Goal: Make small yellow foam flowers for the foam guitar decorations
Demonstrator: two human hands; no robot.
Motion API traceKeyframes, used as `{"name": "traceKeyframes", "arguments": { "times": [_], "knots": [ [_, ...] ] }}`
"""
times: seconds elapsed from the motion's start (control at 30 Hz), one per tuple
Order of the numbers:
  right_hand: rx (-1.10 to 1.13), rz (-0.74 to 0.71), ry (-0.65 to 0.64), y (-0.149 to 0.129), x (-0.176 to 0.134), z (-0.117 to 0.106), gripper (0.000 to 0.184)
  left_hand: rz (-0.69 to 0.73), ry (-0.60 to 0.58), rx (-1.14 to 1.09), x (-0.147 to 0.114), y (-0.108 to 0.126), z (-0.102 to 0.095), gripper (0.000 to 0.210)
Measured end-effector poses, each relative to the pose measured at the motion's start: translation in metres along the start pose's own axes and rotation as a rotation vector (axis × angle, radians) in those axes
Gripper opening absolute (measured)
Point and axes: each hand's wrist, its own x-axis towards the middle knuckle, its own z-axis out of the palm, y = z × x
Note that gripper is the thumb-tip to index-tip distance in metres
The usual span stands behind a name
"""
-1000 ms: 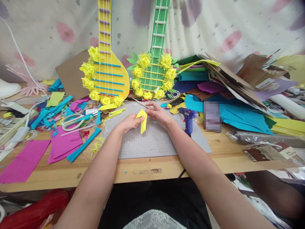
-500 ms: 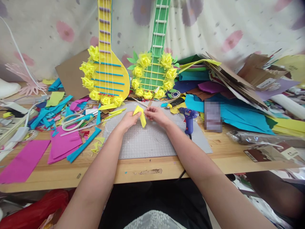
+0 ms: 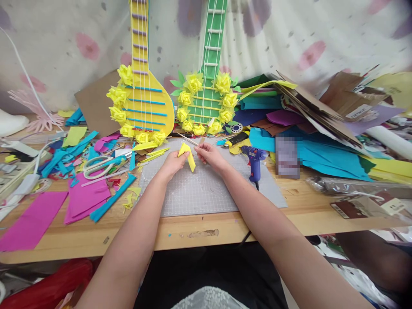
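My left hand [image 3: 173,165] is closed on a folded strip of yellow paper [image 3: 191,162], pinching it near its bend; one end hangs down to the right. Just right of the strip, my right hand [image 3: 210,156] is closed in a pinch on a thin stick [image 3: 188,138] that points up and to the left. Both hands are over the grey cutting mat [image 3: 199,197]. Behind them stand a yellow paper guitar [image 3: 154,96] and a green paper guitar [image 3: 209,88], each edged with yellow paper flowers. The right fingertips are partly hidden.
A blue glue gun [image 3: 255,163] stands on the mat's right side. Scissors [image 3: 96,166], blue scraps and magenta sheets [image 3: 35,219] lie at left. Several yellow strips [image 3: 152,156] rest by the left hand. Blue paper [image 3: 331,156] and cardboard [image 3: 318,107] are piled at right.
The yellow strip has shifted slightly left, and a little more of the stick shows beyond my right fingers. The whole view has moved slightly.
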Motion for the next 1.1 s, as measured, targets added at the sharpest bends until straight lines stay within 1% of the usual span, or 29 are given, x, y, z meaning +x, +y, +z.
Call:
{"name": "traceKeyframes", "arguments": {
  "times": [0.07, 0.13, 0.2, 0.4, 0.57, 0.63, 0.83, 0.9, 1.0, 1.07, 1.1],
  "knots": [
    [-0.007, 0.039, -0.015, -0.003, -0.003, 0.000, 0.034, 0.037, 0.076, -0.018, 0.002, -0.001, -0.001, 0.018],
    [-0.050, 0.063, -0.088, -0.006, -0.005, 0.001, 0.035, 0.073, 0.153, -0.047, 0.005, -0.002, -0.002, 0.020],
    [-0.097, 0.062, -0.141, -0.006, -0.007, 0.003, 0.035, 0.093, 0.173, -0.082, 0.007, -0.003, -0.003, 0.020],
    [-0.087, 0.067, -0.095, 0.001, -0.004, 0.008, 0.031, 0.091, 0.044, -0.238, 0.006, -0.004, 0.000, 0.024],
    [-0.035, 0.066, -0.170, -0.001, -0.005, 0.006, 0.033, 0.070, -0.088, -0.381, 0.003, -0.002, 0.000, 0.026],
    [-0.006, 0.070, -0.185, -0.003, -0.007, 0.007, 0.033, 0.076, -0.092, -0.399, 0.003, -0.002, 0.001, 0.025],
    [0.019, 0.072, -0.189, -0.005, -0.009, 0.008, 0.033, 0.091, -0.048, -0.396, 0.004, -0.003, 0.003, 0.022],
    [0.032, 0.071, -0.160, -0.004, -0.007, 0.008, 0.032, 0.085, -0.064, -0.456, 0.004, -0.002, 0.003, 0.022],
    [0.087, 0.050, -0.076, -0.004, -0.005, 0.008, 0.032, 0.038, -0.092, -0.603, 0.005, -0.001, 0.005, 0.025],
    [0.124, 0.034, -0.072, -0.006, -0.006, 0.009, 0.031, 0.004, -0.086, -0.659, 0.005, 0.000, 0.007, 0.028],
    [0.130, 0.029, -0.098, -0.007, -0.007, 0.011, 0.031, -0.009, -0.073, -0.661, 0.005, 0.000, 0.008, 0.030]
  ]
}}
